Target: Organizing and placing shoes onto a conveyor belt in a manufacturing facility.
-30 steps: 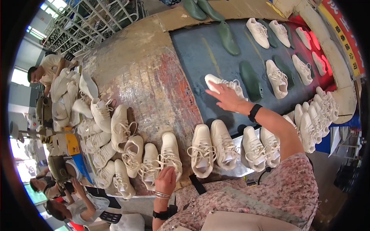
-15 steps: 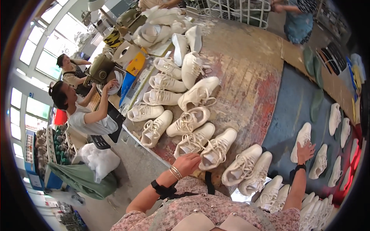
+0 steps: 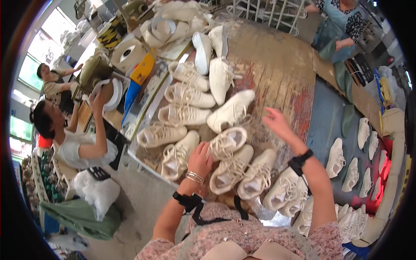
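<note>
Several cream lace-up sneakers lie in rows on a worn wooden table in front of me. My left hand [image 3: 200,162] rests between a sneaker [image 3: 180,155] on its left and another sneaker [image 3: 228,142] on its right. Its fingers are stretched forward at the right one's edge, holding nothing that I can see. Over the bare boards to the right, my right hand [image 3: 277,123] hovers with fingers apart and nothing in it. A sneaker lying on its side [image 3: 230,111] is the closest to it. Two sneakers [image 3: 232,170] [image 3: 258,174] stand nearer my body.
On the right runs a blue-grey belt [image 3: 323,104] carrying sneakers [image 3: 336,158] and green foot-shaped pieces [image 3: 348,121]; red light glows at its end. A white wire rack [image 3: 268,15] stands beyond the table. One co-worker [image 3: 340,26] is far right, two at machines [image 3: 93,69] on the left.
My right hand has left the sneaker on the belt and moved left over the table, empty. My left hand has gone forward from the near sneakers. The whole view has shifted a little.
</note>
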`<control>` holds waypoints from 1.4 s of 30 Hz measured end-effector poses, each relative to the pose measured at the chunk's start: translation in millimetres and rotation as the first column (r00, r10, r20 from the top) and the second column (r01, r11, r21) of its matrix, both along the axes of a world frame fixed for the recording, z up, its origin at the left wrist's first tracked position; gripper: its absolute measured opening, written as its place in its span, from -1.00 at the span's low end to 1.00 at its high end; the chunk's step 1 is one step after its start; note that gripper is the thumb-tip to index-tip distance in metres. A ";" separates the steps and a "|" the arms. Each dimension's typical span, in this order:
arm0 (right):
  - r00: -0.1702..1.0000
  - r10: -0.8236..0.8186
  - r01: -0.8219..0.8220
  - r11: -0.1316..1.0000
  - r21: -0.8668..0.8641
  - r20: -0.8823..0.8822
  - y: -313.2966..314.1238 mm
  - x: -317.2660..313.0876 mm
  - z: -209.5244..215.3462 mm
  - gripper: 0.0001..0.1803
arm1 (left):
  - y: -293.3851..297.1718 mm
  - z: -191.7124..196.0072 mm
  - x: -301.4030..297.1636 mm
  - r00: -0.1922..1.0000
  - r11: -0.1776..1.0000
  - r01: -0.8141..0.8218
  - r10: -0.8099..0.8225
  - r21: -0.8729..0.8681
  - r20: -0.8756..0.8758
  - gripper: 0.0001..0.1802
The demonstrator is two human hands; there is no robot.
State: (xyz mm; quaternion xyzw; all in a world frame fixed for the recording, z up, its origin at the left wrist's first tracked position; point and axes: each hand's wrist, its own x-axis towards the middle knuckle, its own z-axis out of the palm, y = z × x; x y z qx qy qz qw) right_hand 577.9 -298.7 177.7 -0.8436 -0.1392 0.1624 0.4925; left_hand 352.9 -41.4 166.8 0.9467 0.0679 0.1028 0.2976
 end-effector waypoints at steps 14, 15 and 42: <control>0.881 -0.364 0.376 0.926 -0.020 -0.303 229.2 109.0 -85.8 0.34 | 52.1 -19.7 -5.2 0.995 0.988 -0.089 0.083 -0.129 -0.055 -0.75; 0.877 -0.359 0.429 0.884 0.186 -0.321 209.0 126.1 -97.9 0.32 | 46.5 -19.1 4.4 0.998 0.986 -0.058 0.053 -0.155 -0.039 -0.76; 0.963 -0.171 0.261 0.798 -0.543 0.210 -131.9 -55.5 -44.0 -0.19 | 11.1 -69.5 195.5 0.954 0.929 -0.278 0.236 -0.244 -0.186 -0.52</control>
